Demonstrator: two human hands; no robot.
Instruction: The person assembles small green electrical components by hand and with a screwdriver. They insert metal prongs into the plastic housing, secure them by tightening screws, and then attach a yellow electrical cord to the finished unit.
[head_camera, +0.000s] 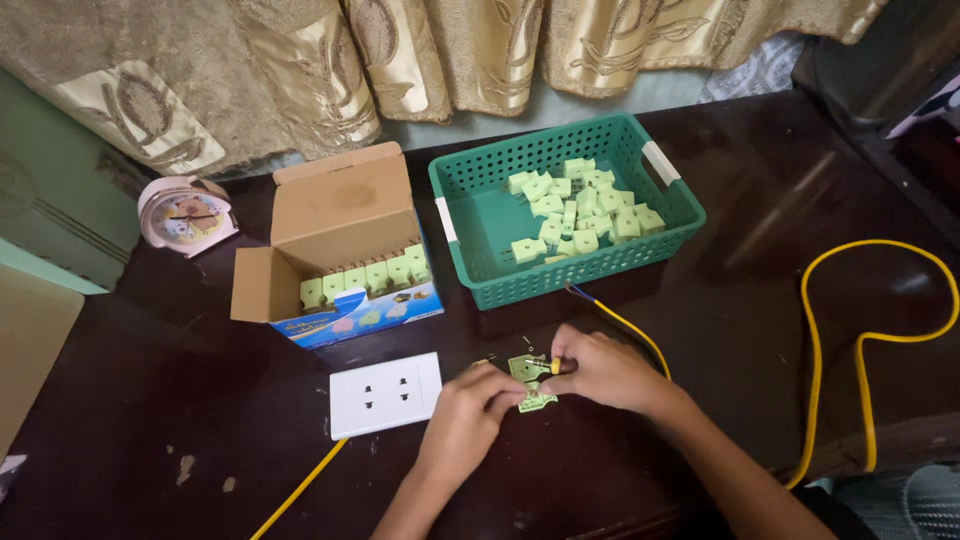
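Observation:
My left hand (468, 415) and my right hand (600, 370) meet over the dark table (760, 210), both gripping a small pale green plastic part (528, 380). My right hand also pinches a small yellow-tipped tool or pin against the part. A yellow wire (625, 322) runs from behind my right hand toward the basket. A white wall socket plate (385, 394) lies just left of my left hand.
A green plastic basket (670, 190) with several pale green parts stands behind my hands. An open cardboard box (335, 235) holds a row of the same parts. A pink alarm clock (186, 214) sits at far left. A yellow cable (860, 330) loops at right. Curtains hang behind.

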